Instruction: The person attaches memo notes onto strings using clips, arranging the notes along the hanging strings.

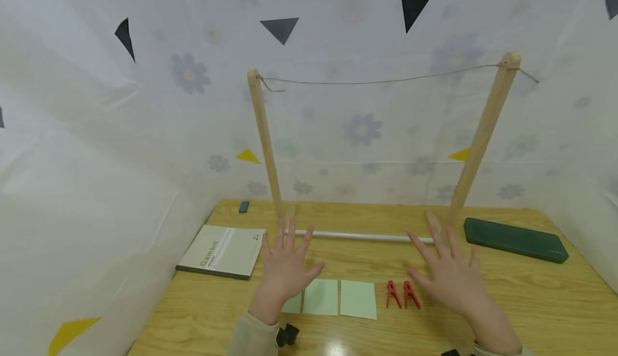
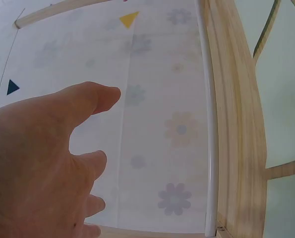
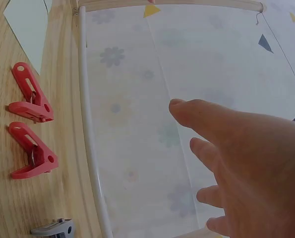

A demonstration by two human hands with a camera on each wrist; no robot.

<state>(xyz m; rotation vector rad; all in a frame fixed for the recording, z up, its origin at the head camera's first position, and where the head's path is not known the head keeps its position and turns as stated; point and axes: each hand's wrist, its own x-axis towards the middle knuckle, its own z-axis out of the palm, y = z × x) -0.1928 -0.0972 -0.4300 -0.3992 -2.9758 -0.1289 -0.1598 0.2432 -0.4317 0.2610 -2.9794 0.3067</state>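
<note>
My left hand (image 1: 286,267) hovers with spread fingers over the table, holding nothing. Beneath and beside it lie pale green paper squares (image 1: 321,297); the leftmost is partly hidden by the hand. To the right, my right hand (image 1: 454,278) is also spread and holds nothing. Two red clothespins (image 1: 393,294) lie between the paper squares and that hand. A grey clip (image 3: 55,228) shows at the bottom of the right wrist view. Beyond the hands stand two wooden posts (image 1: 485,131), with a thin string (image 1: 357,82) tied between their tops and a white rod (image 1: 362,235) low down.
A Gambit notebook (image 1: 222,251) lies on the left of the wooden table (image 1: 347,334), with a small blue block (image 1: 244,207) behind it. At the right is a long dark green case (image 1: 516,239). Flower-patterned sheeting (image 1: 328,136) hangs behind and at the sides.
</note>
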